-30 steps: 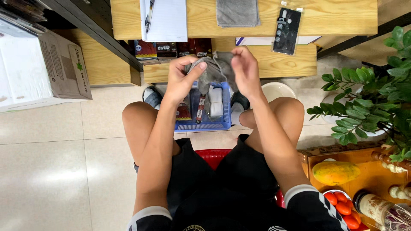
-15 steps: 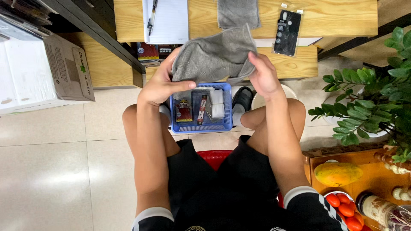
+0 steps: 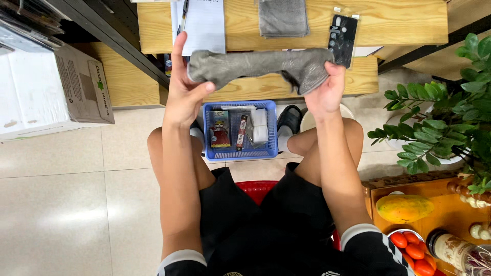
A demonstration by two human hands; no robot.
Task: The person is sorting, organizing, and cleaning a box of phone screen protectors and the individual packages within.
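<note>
Left hand [image 3: 184, 94] and right hand [image 3: 325, 87] each pinch one end of the grey cloth [image 3: 255, 64]; soft, light, limp, so hold it at the ends.

Cut off at the bottom edge: the bowl of tomatoes [image 3: 409, 251] and the bottle [image 3: 455, 251]. Small packets in the blue basket [image 3: 240, 153] too small to make out. Fingertips of the right hand [image 3: 327, 92] buried in the grey cloth [image 3: 255, 64] (bunched there).
</note>
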